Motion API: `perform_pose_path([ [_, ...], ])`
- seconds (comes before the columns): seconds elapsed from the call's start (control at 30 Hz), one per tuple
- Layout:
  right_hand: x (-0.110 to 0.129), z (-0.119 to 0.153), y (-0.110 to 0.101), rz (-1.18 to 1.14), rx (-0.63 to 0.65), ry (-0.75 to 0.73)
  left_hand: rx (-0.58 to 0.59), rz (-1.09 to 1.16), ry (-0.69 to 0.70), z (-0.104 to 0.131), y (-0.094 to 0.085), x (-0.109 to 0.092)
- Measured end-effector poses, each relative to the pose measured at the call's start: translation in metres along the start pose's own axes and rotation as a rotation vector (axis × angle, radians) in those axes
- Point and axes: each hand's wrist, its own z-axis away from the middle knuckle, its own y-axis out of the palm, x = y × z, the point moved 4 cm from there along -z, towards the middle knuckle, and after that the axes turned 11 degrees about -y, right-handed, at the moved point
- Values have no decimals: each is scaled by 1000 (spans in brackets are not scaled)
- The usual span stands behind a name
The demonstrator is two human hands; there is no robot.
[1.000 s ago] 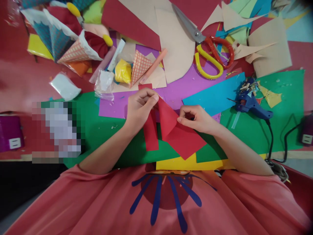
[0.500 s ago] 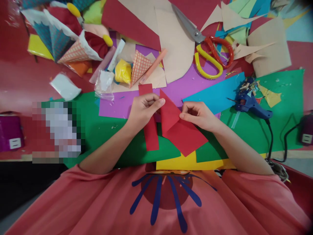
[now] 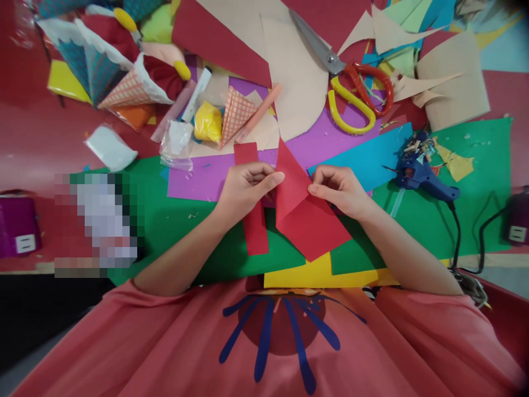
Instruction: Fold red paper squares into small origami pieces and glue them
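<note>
A sheet of red paper (image 3: 316, 229) is partly folded, one flap lying over it and a pointed corner facing away from me. My left hand (image 3: 247, 190) pinches its left edge between thumb and fingers. On the other side, my right hand (image 3: 341, 190) pinches the paper's right edge at the flap's corner. A separate red strip (image 3: 255, 234) lies beneath my left hand. Below both hands spread a green sheet (image 3: 177, 231) and a purple sheet (image 3: 192, 184). The fingertips behind the paper are hidden.
Large scissors (image 3: 330, 59) lie beyond the hands, blades parted. To the right rests a blue glue gun (image 3: 427, 179) with its cord, near a blue sheet (image 3: 367, 160). Paper cones (image 3: 136, 82), a yellow packet (image 3: 208, 121) and a marker (image 3: 197, 94) sit at the upper left.
Both hands have shifted slightly to the right with the red paper. Its pointed corner has moved right and a little away from me. The grip of both hands is unchanged.
</note>
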Motion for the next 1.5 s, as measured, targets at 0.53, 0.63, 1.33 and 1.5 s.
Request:
perform_pose_path([
  [0.53,-1,1,0,-6,-6,12,-35,-81,-8,1,-1,0],
  [0.63,-1,0,-1,-5,-9,16,-29,-85,-10,2,0,0],
  [1.33,-2,0,-6,-41,-115,22,-36,-173,38,3,0,-5],
  [1.5,-3,-1,-9,-69,-176,18,31,-134,56,4,2,-9],
])
